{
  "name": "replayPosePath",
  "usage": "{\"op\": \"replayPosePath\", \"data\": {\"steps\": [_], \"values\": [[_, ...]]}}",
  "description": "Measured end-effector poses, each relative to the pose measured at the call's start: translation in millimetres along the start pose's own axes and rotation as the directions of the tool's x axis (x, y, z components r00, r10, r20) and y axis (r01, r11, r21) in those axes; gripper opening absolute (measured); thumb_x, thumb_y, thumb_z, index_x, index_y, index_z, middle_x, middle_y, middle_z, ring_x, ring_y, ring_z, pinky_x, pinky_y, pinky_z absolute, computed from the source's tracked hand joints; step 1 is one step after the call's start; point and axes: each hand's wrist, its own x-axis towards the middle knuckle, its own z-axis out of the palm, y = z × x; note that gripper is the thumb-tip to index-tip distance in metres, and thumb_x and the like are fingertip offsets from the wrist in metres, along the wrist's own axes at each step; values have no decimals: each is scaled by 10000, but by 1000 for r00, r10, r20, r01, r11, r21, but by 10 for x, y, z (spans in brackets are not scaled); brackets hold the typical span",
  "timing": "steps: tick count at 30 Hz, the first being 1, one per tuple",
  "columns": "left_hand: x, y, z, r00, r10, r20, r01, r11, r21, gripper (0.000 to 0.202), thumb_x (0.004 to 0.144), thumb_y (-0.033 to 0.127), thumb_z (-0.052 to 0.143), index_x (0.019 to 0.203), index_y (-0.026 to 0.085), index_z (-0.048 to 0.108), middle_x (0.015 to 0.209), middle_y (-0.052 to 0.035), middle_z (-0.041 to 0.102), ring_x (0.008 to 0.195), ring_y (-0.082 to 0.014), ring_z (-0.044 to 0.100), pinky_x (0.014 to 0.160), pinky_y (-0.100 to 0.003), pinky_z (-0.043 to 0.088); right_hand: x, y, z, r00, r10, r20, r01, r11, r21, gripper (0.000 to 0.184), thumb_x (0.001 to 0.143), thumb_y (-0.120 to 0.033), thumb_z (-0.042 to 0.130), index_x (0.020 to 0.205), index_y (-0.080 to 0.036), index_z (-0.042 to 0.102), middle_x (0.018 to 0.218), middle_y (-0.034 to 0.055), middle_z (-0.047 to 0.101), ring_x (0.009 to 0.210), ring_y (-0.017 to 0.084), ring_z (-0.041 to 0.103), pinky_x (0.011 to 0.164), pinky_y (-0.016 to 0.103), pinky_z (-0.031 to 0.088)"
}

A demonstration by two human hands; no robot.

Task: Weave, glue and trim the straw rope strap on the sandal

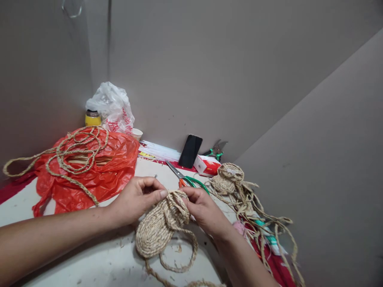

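Between my two hands is a small woven straw slipper [154, 233], its sole a flat oval of coiled braid, with a raised loop of braid at the far end. My left hand [140, 197] pinches the far edge of the slipper between thumb and fingers. On the other side, my right hand [202, 205] grips the raised end, its fingertips partly hidden behind the braid. A loose tail of straw braid [194, 251] curls down from the slipper onto the table. Just beyond my hands lie green-and-orange-handled scissors [176, 170], blades pointing away to the left.
At left, a coil of braid [79, 149] rests on a red plastic bag [125, 153]. Behind stand a white bag [112, 103], a yellow jar [92, 118] and a paper cup [137, 134]. A phone [190, 151] leans near the wall beside pliers [216, 150]. Another straw piece [229, 175] trails strands at right.
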Motion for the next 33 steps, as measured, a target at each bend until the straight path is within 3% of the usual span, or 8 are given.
{"op": "replayPosePath", "data": {"steps": [7, 12, 15, 19, 26, 30, 33], "values": [[-43, -64, 78, 992, -81, -92, 63, 981, -184, 292, 658, 398, 769, 681, 143, 628, 636, 14, 611, 584, -98, 507, 560, -219, 398, -26, -11, 20, 1000, 12, 0, -12, 1000, 29, 313, 643, -416, 822, 759, -140, 733, 639, -6, 606, 553, 89, 443, 509, 185, 360], [-45, -91, 83, 990, -89, -113, 71, 985, -157, 324, 674, 436, 754, 650, 128, 655, 598, 13, 598, 565, -92, 480, 566, -222, 370, -16, -34, 26, 1000, 14, -24, -14, 1000, 27, 317, 613, -421, 835, 716, -142, 724, 608, -12, 609, 524, 91, 445, 503, 195, 358], [-21, -113, 68, 987, -109, -116, 85, 977, -196, 343, 716, 462, 717, 717, 121, 687, 602, 8, 593, 547, -83, 467, 557, -217, 354, 9, -47, 13, 999, 2, -38, -1, 1000, 12, 319, 612, -430, 831, 705, -146, 720, 583, -19, 609, 509, 96, 456, 519, 209, 371], [-7, -116, 70, 979, -168, -115, 128, 948, -290, 336, 657, 423, 780, 773, 126, 675, 626, 13, 611, 551, -80, 493, 549, -207, 362, 34, -57, -20, 999, -13, -46, 13, 1000, -10, 323, 607, -436, 829, 691, -147, 714, 565, -25, 603, 520, 104, 470, 530, 213, 375], [-36, -143, 100, 973, -208, -105, 172, 945, -280, 357, 600, 412, 814, 708, 134, 617, 622, 29, 611, 566, -88, 513, 575, -210, 375, 40, -58, -37, 998, -10, -65, 8, 999, -40, 337, 600, -447, 824, 638, -144, 678, 551, -36, 577, 480, 83, 413, 481, 202, 329], [-24, -167, 106, 974, -214, -78, 186, 945, -269, 369, 650, 465, 759, 700, 140, 591, 622, 22, 580, 561, -90, 489, 553, -207, 354, 33, -84, -26, 997, -4, -74, -1, 998, -62, 313, 608, -415, 817, 615, -144, 660, 549, -38, 574, 482, 82, 414, 482, 203, 333], [-16, -153, 96, 981, -152, -124, 125, 971, -203, 347, 712, 466, 695, 701, 144, 567, 636, 19, 554, 564, -90, 472, 554, -207, 350, 33, -108, -14, 996, -5, -94, -2, 997, -77, 291, 621, -370, 807, 571, -146, 629, 535, -45, 560, 480, 79, 408, 482, 202, 324]]}}
